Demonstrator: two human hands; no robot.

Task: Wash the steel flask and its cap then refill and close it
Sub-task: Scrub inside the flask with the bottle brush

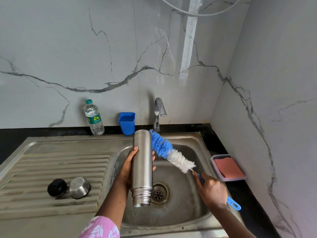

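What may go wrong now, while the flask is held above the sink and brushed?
The left hand alone grips the smooth flask above the sink; it may slip and fall.
The brush in the right hand touches only the outside, so the inside may stay dirty.

Tall brushed-steel cylindrical flask (pixel 142 165): uncapped, threaded mouth down, fingers (pixel 153 158) wrapped round mid-body. Well left of fingers: round black plastic stopper (pixel 57 187) and steel cup cap (pixel 79 187), side by side.
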